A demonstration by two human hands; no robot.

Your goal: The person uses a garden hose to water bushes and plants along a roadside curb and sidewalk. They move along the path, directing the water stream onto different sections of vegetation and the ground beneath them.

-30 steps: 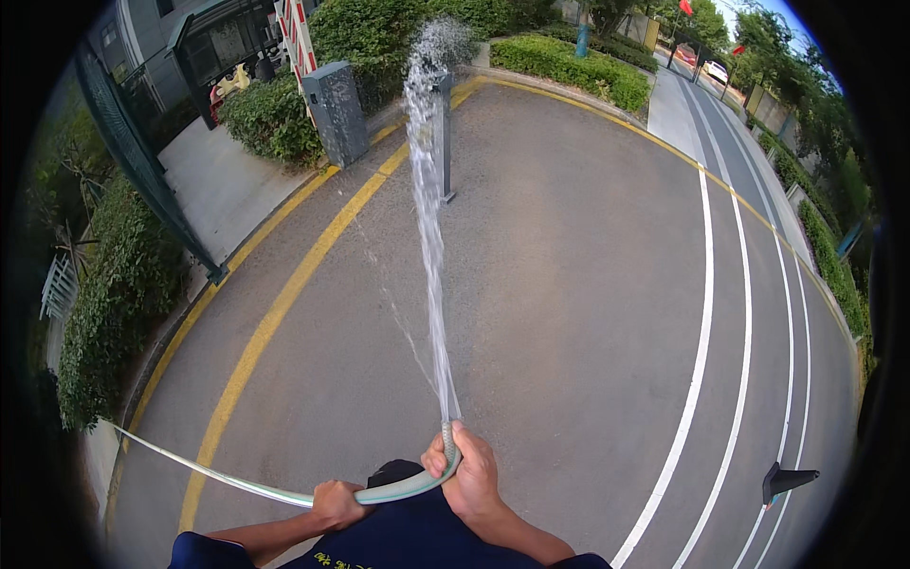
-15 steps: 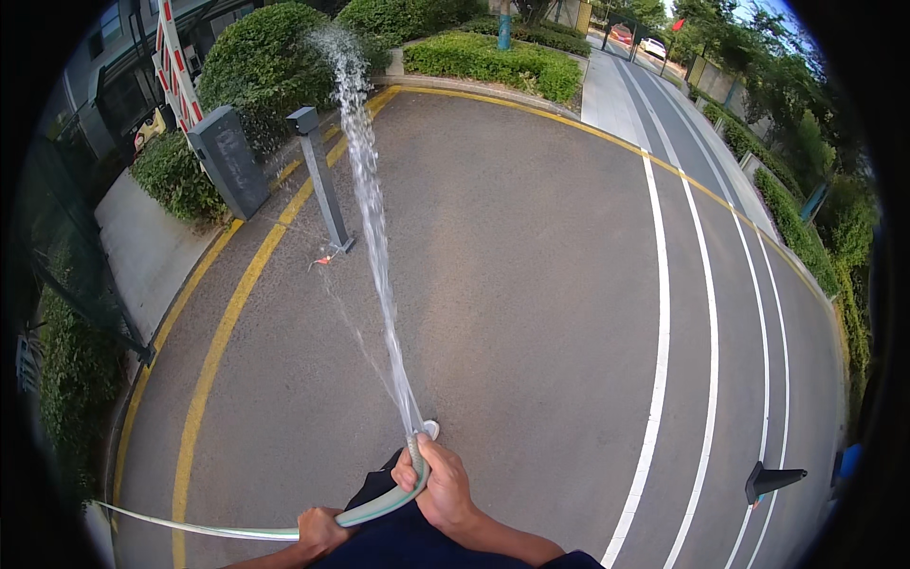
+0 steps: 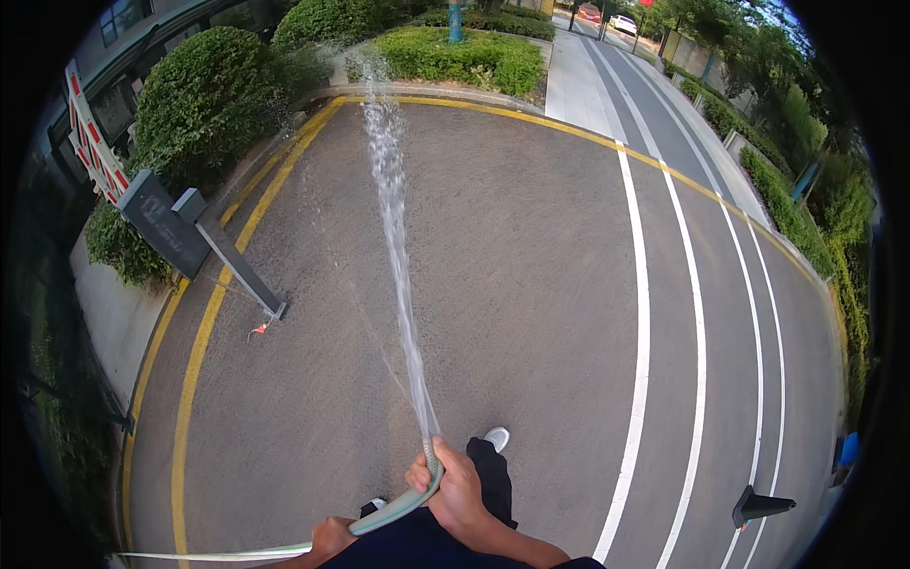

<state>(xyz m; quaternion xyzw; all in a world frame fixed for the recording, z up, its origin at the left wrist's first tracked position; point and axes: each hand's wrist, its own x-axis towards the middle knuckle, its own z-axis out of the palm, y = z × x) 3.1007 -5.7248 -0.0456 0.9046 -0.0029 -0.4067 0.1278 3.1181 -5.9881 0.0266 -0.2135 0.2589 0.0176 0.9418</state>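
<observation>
A pale green hose (image 3: pixel 391 510) curves across in front of me and trails off to the lower left. My right hand (image 3: pixel 453 486) is wrapped round it just below its mouth, the thumb pressed near the opening. Farther back along the hose, my left hand (image 3: pixel 332 538) is closed round it too. From the mouth a jet of water (image 3: pixel 396 256) shoots forward and slightly left, breaking into spray near the hedge. A thinner side stream splits off to its left.
At left stand a grey post (image 3: pixel 237 261), a grey barrier box (image 3: pixel 163 223) and a red-and-white barrier arm (image 3: pixel 93 142). Round bushes (image 3: pixel 204 104) and a low hedge (image 3: pixel 455 62) line the far kerb. A black cone (image 3: pixel 761 507) is at lower right; white lines run along the right.
I have stepped forward, so the post and barrier box sit nearer and farther left. A white shoe now shows ahead at right. Both hands keep their hold on the hose.
</observation>
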